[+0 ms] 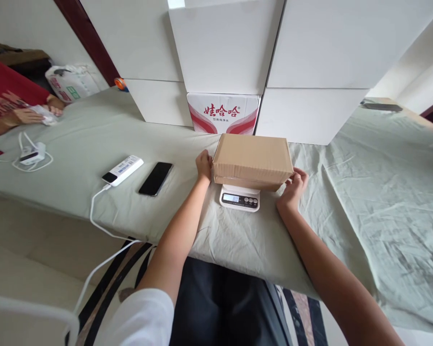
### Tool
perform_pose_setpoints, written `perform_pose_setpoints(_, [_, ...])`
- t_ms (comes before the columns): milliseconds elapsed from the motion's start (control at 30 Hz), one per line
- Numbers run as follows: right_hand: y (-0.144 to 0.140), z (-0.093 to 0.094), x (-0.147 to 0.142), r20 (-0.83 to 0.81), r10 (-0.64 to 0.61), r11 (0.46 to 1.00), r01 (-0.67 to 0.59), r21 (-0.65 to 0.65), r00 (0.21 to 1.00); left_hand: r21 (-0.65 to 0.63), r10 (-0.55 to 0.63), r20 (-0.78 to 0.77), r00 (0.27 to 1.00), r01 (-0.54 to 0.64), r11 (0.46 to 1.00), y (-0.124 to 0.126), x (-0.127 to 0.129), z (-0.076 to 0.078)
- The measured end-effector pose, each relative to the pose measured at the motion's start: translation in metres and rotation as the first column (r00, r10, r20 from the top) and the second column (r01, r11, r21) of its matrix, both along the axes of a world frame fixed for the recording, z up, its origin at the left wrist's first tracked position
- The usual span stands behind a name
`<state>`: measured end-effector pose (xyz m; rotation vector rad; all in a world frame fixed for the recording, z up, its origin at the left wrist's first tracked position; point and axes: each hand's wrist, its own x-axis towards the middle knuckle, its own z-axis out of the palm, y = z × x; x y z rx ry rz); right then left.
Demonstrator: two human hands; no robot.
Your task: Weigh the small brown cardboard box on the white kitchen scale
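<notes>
Now, head view: one camera, looking down over a cloth-covered table (pixel 94 139).
Box: a plain brown carton (pixel 251 158) rests flat on a small white scale (pixel 239 197), overhanging it on both sides; only the scale's front edge and lit display show.
Left hand: the left hand (pixel 203 165) presses against the box's left end, fingers bent around the corner, gripping it lightly.
Right hand: the right hand (pixel 293 185) cups the lower right corner of the box, fingers curled and touching the cardboard.
Step in hand: weighing, as I judge it; the box sits on the scale while both hands hold it at its ends.
Next move calls for: both hands coming clear of the cardboard so that no weight but the box's bears on the scale, and a clear look at the display, whose digits are too small to read here.
Count, near the hands: one box, one scale, two hands.
Count, left on the table: one black phone (pixel 155 178) face up, one white power bank (pixel 122 170) just beside it with one white cable (pixel 94 211) running off the edge.
Count, behind: one printed red-and-white carton (pixel 222 114) between stacked white boxes (pixel 223 48).
Far left: another person's hands (pixel 29 115), well apart from the box.
</notes>
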<state>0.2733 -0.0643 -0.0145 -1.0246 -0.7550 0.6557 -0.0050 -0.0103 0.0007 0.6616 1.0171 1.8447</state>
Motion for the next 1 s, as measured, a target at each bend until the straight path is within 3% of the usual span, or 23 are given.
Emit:
perform_pose_setpoints(100, [0.008,-0.001,0.009,-0.064,-0.132,0.986,0.125,-0.109,0.989,-0.047,0.125,0.09,0.988,-0.121,0.992,0.002,-0.006,0.004])
perform_pose_setpoints(167, [0.013,-0.004,0.013,-0.085,-0.157,0.979,0.144,-0.148,0.984,-0.05,0.106,0.108,0.988,-0.101,0.994,0.002,-0.007,0.005])
perform_pose_setpoints(367, [0.015,-0.008,0.013,-0.03,-0.106,0.989,0.102,-0.105,0.994,-0.057,0.099,0.114,0.989,-0.093,0.994,0.003,-0.005,0.005])
perform_pose_setpoints(1000, [0.007,0.002,0.01,0.027,-0.043,0.985,0.047,-0.166,0.999,-0.039,0.06,-0.059,0.996,-0.063,0.997,-0.006,0.003,0.012])
